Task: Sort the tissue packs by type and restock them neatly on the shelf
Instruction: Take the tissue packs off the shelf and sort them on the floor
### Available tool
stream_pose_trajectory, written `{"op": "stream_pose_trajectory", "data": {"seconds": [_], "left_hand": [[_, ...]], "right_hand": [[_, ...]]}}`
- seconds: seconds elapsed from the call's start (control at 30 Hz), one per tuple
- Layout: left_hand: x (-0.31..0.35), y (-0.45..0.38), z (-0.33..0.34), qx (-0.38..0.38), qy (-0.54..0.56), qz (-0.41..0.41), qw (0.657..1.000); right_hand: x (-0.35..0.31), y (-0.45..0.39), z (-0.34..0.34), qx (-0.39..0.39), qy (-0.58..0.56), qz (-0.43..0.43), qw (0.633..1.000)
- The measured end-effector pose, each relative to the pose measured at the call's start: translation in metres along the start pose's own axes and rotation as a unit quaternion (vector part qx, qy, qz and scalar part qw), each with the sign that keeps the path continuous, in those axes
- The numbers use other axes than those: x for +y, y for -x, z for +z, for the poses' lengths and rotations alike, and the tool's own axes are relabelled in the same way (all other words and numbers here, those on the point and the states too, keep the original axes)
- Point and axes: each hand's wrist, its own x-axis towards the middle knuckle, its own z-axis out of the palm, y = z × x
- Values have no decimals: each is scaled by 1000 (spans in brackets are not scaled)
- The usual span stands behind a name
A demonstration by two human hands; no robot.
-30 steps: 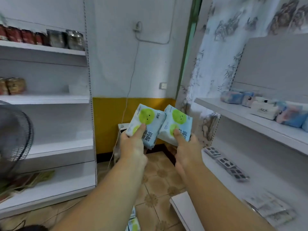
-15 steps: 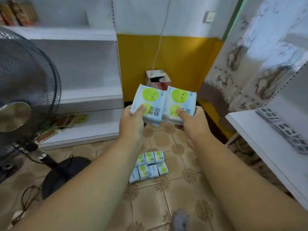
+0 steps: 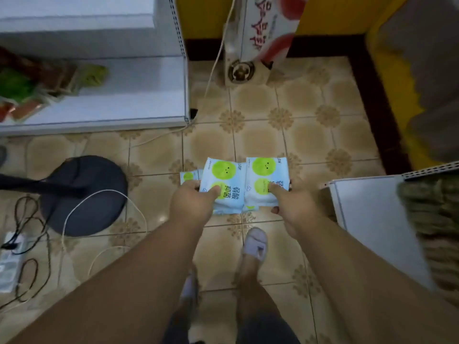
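Observation:
I hold two pale blue tissue packs with green smiley circles side by side over the tiled floor. My left hand grips the left pack, thumb on its front. My right hand grips the right pack the same way. More packs of the same kind lie on the floor beneath them; only an edge of one floor pack shows at the left. A low white shelf stands at my right, another white shelf at the far left.
A fan's black round base and pole sit on the floor at left, with loose cables and a power strip. A red and white carton stands by the yellow wall. My slippered feet are below the packs.
The view has tilted from the shelves down to the floor. Both hands have come down with the two packs, still gripped side by side, to just above the packs on the floor.

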Motion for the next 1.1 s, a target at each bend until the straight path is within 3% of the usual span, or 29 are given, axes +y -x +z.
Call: {"op": "stream_pose_trajectory", "data": {"seconds": [0.23, 0.37, 0.67, 0.8, 0.9, 1.1], "left_hand": [[-131, -162, 121, -53, -136, -91, 985], [-208, -229, 174, -78, -165, -140, 973], [-292, -343, 244, -35, -229, -83, 969], [-288, -339, 241, -30, -259, -52, 964], [-251, -293, 221, -34, -260, -35, 964], [-109, -159, 155, -77, -232, 122, 962]], "right_hand": [[158, -168, 28, 14, -45, 135, 990], [252, -250, 45, 43, -23, 165, 985], [351, -380, 80, 32, -11, 168, 985], [342, -381, 87, 41, 200, 158, 966], [296, -335, 84, 19, 264, 158, 951], [131, -181, 63, -39, 361, -57, 930]]}}
